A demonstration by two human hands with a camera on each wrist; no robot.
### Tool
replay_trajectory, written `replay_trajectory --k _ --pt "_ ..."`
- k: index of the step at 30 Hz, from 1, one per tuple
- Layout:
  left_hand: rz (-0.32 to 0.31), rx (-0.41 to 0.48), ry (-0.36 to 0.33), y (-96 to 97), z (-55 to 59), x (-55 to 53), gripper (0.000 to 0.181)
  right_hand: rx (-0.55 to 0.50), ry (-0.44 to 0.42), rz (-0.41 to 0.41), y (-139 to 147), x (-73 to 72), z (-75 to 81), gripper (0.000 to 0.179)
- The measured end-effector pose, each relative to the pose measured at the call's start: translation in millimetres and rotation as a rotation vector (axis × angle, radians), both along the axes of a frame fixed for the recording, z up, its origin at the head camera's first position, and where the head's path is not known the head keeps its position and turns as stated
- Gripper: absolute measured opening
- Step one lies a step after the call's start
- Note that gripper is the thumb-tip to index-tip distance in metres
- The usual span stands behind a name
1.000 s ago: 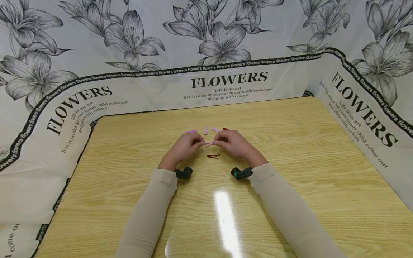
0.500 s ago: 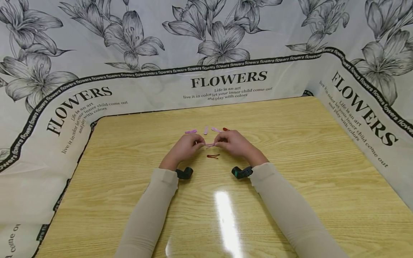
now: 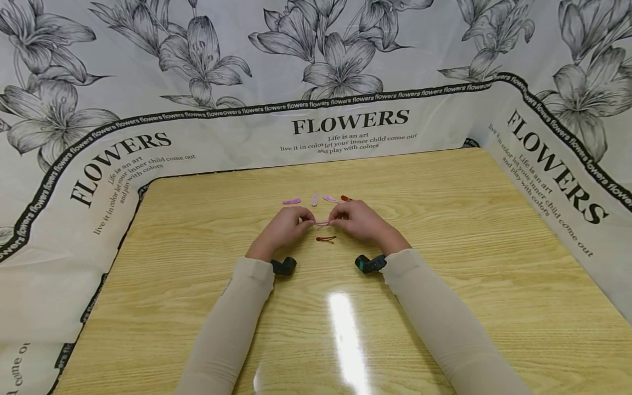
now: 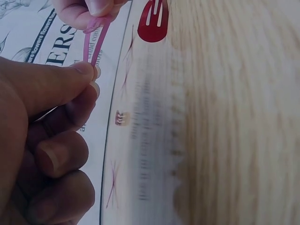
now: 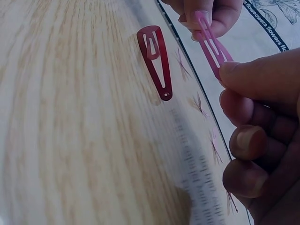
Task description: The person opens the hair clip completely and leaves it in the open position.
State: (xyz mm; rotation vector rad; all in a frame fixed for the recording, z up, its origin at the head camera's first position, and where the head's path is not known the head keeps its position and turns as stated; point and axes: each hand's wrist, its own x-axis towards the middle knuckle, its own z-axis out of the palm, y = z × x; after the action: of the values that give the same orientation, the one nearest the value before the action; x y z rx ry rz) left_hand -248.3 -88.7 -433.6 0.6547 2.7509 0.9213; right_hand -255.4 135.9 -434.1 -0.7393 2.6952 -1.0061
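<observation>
A pink snap hair clip [image 5: 219, 46] is stretched between both hands above the table. Thumb and forefinger of my left hand [image 3: 286, 225] pinch one end, the other fingers curled beneath. My right hand [image 3: 359, 220] pinches the opposite end with thumb and forefinger. Seen from the left wrist, the clip's two thin strips [image 4: 99, 44] stand a little apart. On the table, nearer the body than the hands, lies a red snap hair clip [image 3: 326, 239], its arms spread at one end in the head view.
Beyond the hands lie a purple clip [image 3: 292, 201], a pale pink clip [image 3: 314, 199], another pink clip [image 3: 331, 198] and a red clip [image 3: 345, 198] partly behind the right hand. Flower-printed cloth [image 3: 237, 137] borders the wooden table [image 3: 419, 329] at its back and sides.
Both hands have shifted slightly toward the body with the pink hair clip, the left hand also a bit to the right. The clips on the table stay where they were.
</observation>
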Motion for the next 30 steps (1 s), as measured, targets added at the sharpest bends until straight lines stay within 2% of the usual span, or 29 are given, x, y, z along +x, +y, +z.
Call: replay_trajectory --k 7,13,24,30 --pt "0.002 -0.005 -0.024 2.5 -0.9 -0.3 0.016 0.013 -0.003 -0.006 1.7 -2.6 -1.3 0.008" --pt "-0.001 -0.008 -0.006 4.8 -4.8 -0.9 0.015 0.029 -0.013 -0.002 2.9 -4.0 -1.8 0.007" --pt "0.011 -0.054 -0.024 8.4 -4.8 -2.0 0.016 0.082 0.036 0.018 1.2 -6.5 -6.4 0.007" --pt "0.004 -0.080 -0.010 10.2 -5.3 -3.5 0.016 0.114 0.055 0.023 1.0 -8.2 -9.0 0.007"
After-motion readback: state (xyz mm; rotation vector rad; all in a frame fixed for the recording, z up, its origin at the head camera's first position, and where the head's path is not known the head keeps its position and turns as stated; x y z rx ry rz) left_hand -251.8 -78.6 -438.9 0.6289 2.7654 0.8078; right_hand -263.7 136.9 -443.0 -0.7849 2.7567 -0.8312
